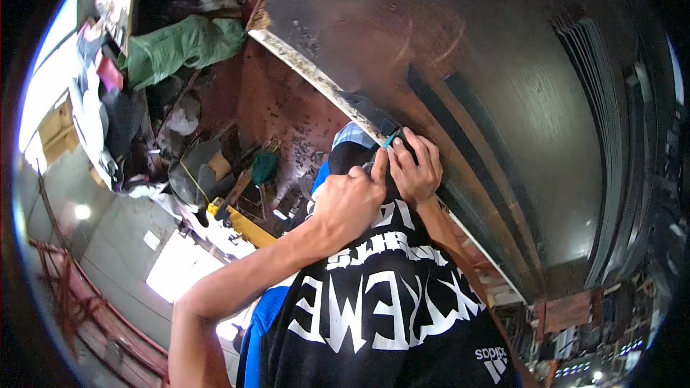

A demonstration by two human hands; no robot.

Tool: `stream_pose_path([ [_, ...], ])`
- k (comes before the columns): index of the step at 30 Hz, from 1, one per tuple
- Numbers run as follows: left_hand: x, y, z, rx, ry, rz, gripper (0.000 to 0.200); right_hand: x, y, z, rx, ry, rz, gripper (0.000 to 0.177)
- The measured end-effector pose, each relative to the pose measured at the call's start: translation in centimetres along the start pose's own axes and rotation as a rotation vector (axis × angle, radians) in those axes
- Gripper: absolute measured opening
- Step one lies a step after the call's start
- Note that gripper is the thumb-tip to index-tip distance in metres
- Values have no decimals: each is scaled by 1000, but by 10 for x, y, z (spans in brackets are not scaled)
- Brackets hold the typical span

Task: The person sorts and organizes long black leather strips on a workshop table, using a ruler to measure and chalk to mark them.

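Clutter crowds the frame's left: a green cloth (180,47) above, a yellow bar (241,223) below. At centre the left hand (351,201) is fisted; the right hand (417,169) pinches a small teal piece (392,140) against the pale edge of the dark metal sheet (503,100) filling the right.
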State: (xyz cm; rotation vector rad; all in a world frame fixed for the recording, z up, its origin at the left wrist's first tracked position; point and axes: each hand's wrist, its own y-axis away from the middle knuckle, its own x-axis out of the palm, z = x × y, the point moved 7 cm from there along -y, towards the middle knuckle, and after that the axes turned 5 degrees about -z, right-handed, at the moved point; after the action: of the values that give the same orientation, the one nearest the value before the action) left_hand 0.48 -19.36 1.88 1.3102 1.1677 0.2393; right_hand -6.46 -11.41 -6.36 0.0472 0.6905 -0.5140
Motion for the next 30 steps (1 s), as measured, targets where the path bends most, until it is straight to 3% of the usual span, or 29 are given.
stream_pose_path([
  [5, 16, 6, 10, 30, 15, -63, 81, -2, -5, 4, -26, 53, -49, 23],
  [9, 53, 12, 41, 55, 68, -284, 81, -3, -7, 5, -17, 59, -77, 25],
  [12, 84, 10, 65, 268, 176, -600, 83, -3, -6, 8, -24, 106, -97, 26],
  [15, 101, 1, 78, 344, 233, -741, 81, -6, -8, 12, -26, 132, -96, 28],
  [20, 63, 18, 55, 183, 179, -643, 77, -4, -5, 10, -57, 124, -126, 30],
  [30, 42, 26, 47, 168, 179, -517, 73, -5, -5, 10, -20, 97, -129, 31],
])
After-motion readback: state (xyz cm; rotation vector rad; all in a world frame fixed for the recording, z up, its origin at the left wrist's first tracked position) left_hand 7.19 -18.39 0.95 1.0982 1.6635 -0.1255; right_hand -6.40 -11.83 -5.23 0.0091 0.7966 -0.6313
